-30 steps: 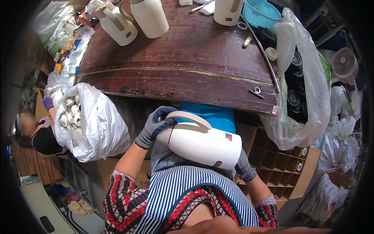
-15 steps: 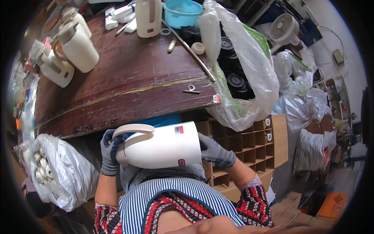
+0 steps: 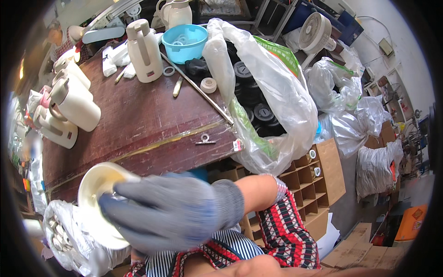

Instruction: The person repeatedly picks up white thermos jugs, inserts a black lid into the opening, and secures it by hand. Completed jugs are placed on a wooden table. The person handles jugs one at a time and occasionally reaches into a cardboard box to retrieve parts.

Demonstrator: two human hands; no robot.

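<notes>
My right hand [image 3: 170, 210], in a grey glove with blue fingertips, reaches across in front of me and is smeared by motion. Its fingers lie over the open round end of a white jug body [image 3: 86, 196], which is tipped so the hollow cream inside shows. Whether the fingers grip the rim or something inside cannot be made out. My left hand is hidden behind the jug and the right glove; only a bit of patterned sleeve shows below.
Several white jugs [image 3: 78, 108] stand on the brown table [image 3: 138, 111], along with a blue basin [image 3: 184, 44] and a metal rod [image 3: 198, 87]. A plastic bag [image 3: 295, 111] holds black lids. Below are a divided carton [image 3: 334, 171] and a bag of small parts [image 3: 60, 258].
The jug has moved left and turned from lying sideways to showing its open end. My right hand has swung left across it, and my left hand has gone out of sight. The view has shifted.
</notes>
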